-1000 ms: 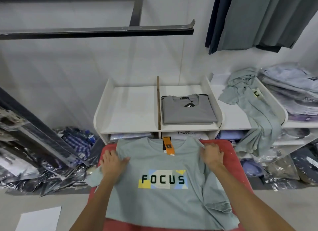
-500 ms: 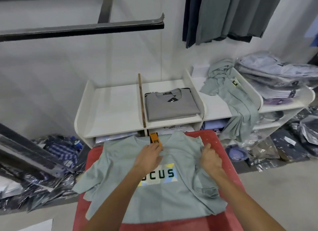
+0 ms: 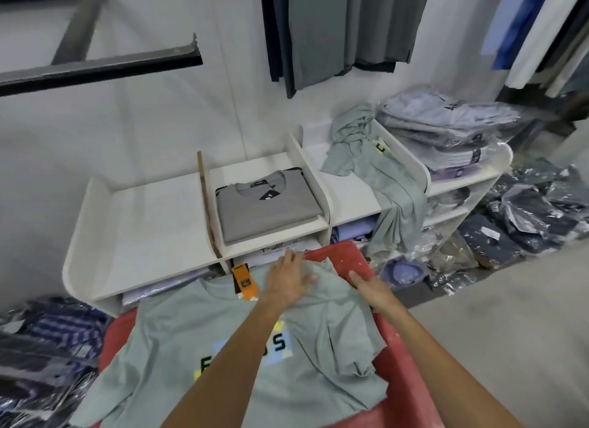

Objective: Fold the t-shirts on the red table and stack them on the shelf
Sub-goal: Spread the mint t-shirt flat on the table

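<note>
A pale green t-shirt [image 3: 178,341] with a printed logo lies face up on the red table [image 3: 411,376], an orange tag [image 3: 244,282] at its collar. My left hand [image 3: 288,279] rests flat on the shirt's right shoulder, fingers spread. My right hand [image 3: 371,289] lies at the shirt's right edge beside the bunched right sleeve [image 3: 353,351]; its fingers look extended on the cloth. A folded grey t-shirt [image 3: 264,204] sits on the white shelf [image 3: 153,223] behind the table.
Another pale green shirt [image 3: 382,178] hangs crumpled over the shelf's right section. Bagged shirts [image 3: 446,124] are stacked at the far right, more bagged clothes [image 3: 526,210] lie on the floor right and left [image 3: 41,348]. Dark garments [image 3: 334,28] hang above.
My left hand has crossed from the shirt's left shoulder to the collar and on to the right shoulder. The right hand slid to the shirt's right edge. The view swung right.
</note>
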